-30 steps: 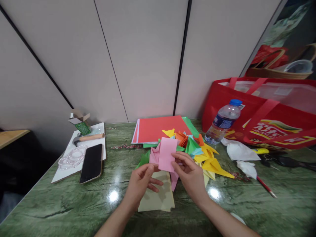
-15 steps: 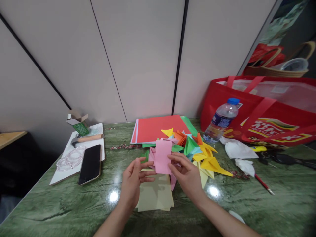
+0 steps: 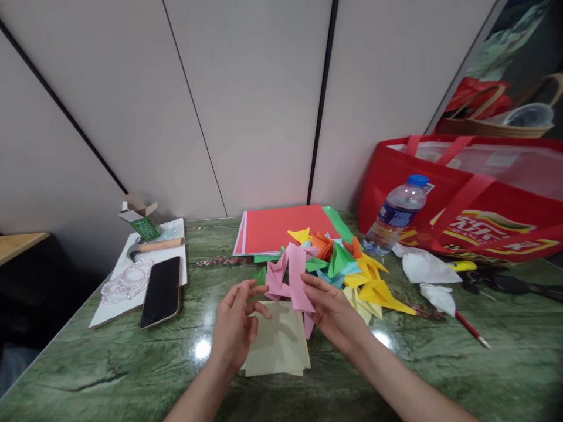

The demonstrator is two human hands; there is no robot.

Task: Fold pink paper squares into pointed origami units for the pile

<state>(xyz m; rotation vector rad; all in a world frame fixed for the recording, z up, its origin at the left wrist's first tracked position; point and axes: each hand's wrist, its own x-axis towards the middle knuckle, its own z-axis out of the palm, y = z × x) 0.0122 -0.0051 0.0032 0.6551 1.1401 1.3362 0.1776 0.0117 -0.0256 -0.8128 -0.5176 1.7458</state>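
Observation:
A folded strip of pink paper [image 3: 298,278] is held by its right edge in my right hand [image 3: 334,308], tilted a little, above the table. To its left, my left hand [image 3: 237,319] is apart from the strip, with fingers spread and partly curled and nothing in them. Under the hands lies a stack of pale yellow paper sheets [image 3: 275,346]. Just behind the strip sits a pink folded paper piece [image 3: 276,278]. Further right is a pile of folded paper shapes in several colours, among them a yellow one [image 3: 382,293] and a green one [image 3: 338,259].
Red paper sheets [image 3: 285,228] lie at the back. Leftward are a phone [image 3: 162,293], a hammer [image 3: 158,246], beaded strands [image 3: 125,284] and a small green box [image 3: 143,223]. A water bottle [image 3: 393,217], a red bag [image 3: 461,205], tissues [image 3: 424,264] and a red pencil [image 3: 470,328] stand or lie right.
My left hand has come away from the pink paper and moved slightly left. The paper has turned and looks narrower, staying in my right hand.

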